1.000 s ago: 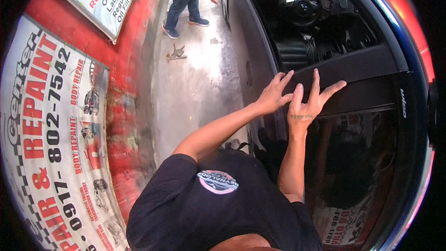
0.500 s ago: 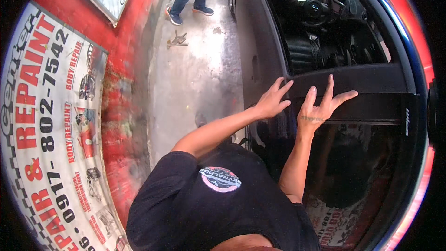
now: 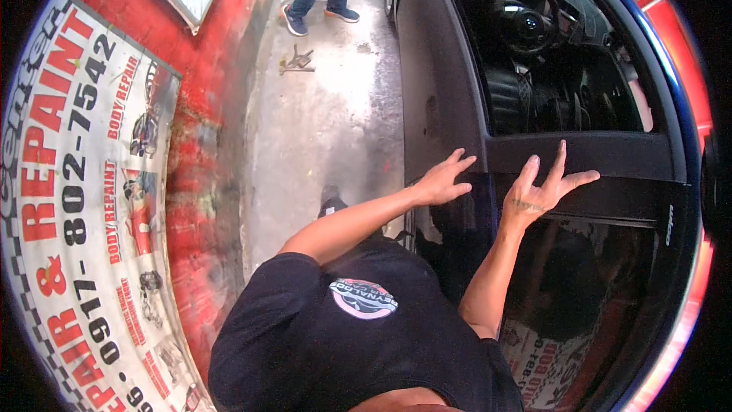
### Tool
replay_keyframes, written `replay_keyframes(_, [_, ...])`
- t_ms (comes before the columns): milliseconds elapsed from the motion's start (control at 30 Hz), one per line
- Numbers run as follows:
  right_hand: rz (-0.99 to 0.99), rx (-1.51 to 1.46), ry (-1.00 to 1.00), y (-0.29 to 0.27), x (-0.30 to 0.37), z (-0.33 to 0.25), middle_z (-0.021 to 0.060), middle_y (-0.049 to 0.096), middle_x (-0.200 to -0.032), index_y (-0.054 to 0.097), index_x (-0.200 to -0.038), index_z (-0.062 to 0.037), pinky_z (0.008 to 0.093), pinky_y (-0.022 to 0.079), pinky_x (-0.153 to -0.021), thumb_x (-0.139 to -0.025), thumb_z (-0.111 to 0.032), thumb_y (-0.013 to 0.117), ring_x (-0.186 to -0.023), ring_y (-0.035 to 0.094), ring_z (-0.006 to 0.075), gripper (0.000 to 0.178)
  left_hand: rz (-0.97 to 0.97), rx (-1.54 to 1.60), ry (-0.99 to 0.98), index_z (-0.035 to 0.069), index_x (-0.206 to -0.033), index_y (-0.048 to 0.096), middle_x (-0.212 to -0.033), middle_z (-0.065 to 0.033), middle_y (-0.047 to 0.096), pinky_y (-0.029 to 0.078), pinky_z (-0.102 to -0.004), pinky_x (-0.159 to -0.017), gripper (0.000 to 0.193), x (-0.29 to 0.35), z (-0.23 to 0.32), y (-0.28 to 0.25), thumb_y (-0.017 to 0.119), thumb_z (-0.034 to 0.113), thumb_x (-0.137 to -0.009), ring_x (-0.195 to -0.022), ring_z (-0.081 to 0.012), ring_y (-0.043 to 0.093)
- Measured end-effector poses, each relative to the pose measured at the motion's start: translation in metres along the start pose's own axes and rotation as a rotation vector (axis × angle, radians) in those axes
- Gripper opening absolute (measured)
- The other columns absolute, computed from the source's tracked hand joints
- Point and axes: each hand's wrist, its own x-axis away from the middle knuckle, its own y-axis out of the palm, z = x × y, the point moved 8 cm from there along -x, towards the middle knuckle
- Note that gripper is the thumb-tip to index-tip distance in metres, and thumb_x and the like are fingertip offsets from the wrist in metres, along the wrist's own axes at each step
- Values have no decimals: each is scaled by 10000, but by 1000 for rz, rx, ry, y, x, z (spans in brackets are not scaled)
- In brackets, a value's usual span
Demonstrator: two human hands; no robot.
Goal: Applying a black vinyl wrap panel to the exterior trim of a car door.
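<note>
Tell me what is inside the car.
Through the front side window, a steering wheel, part of the dashboard and a dark seat show. The rear cabin cannot be seen: the dark, reflective rear window covers it.

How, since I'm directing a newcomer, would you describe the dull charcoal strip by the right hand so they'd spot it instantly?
On the dark car, find the front side window showing the steering wheel. The dull charcoal strip borders that window's near edge, overlapped in view by the right hand. Unlike the window, it is opaque; a seam parts it from the blacker strip below.
</note>
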Motion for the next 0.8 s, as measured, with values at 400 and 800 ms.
replay_keyframes(400, [-5,230,149,9,-2,5,379,-6,-1627,588,-1418,-84,534,117,-1243,-918,-167,669,-1532,9,496,513,-335,112,-196,39,-1443,526,-1394,-266,578,433,-447,-1107,615,58,-142,-32,643,353,-928,-1317,-403,542])
replay_keyframes(800, [35,335,224,15,-6,8,346,-26,-1641,597,-1424,-128,554,123,-1244,-929,-259,650,-1531,12,494,514,-146,-342,-877,18,-1221,703,-1218,-235,688,504,-423,-1021,485,312,-463,-214,684,345,-863,-1164,-364,657])
